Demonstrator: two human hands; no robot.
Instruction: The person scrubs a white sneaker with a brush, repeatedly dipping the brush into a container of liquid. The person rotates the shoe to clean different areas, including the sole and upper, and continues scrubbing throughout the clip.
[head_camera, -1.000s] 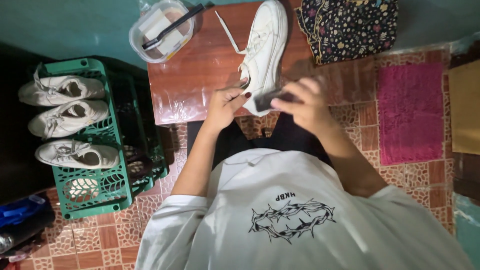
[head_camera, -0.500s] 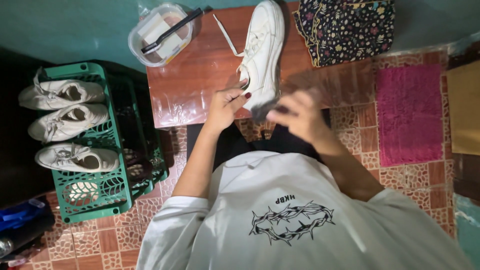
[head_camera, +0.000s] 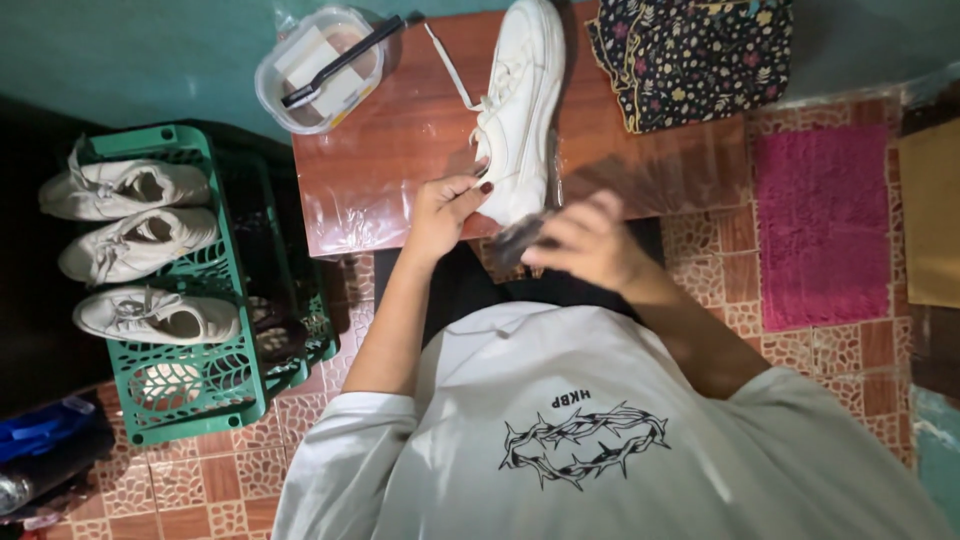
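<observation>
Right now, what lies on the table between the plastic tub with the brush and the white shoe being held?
In the head view, only plastic-covered wooden table and the shoe's loose white lace lie between the plastic tub and the white shoe.

A brown table with things on it

On the table (head_camera: 400, 170) lie a white shoe (head_camera: 520, 110), a clear tub (head_camera: 315, 70) and a flowery cloth (head_camera: 690, 55).

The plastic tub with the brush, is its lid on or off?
Off. The clear plastic tub on the table is open-topped, and the dark brush lies across its rim.
</observation>
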